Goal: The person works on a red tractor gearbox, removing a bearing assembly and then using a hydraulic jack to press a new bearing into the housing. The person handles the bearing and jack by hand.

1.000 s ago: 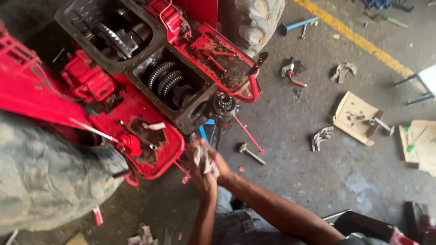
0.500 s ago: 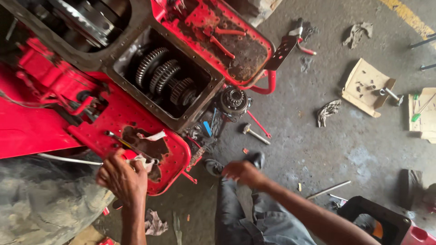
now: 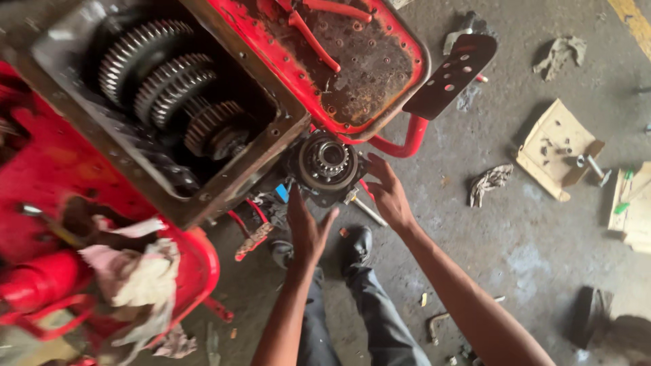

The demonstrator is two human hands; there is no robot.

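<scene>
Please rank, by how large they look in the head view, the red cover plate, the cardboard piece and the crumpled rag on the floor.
1. red cover plate
2. cardboard piece
3. crumpled rag

The plate sits nearer the camera, which exaggerates its lead.

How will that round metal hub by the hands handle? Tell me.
The round hub looks like solid metal, so probably heavy for its size. It appears dark and greasy, so likely slippery. Both hands, left hand and right hand, reach for it.

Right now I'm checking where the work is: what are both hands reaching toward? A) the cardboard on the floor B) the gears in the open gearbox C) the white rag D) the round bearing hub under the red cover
D: the left hand and right hand flank the round bearing hub, both open, below the red cover.
</scene>
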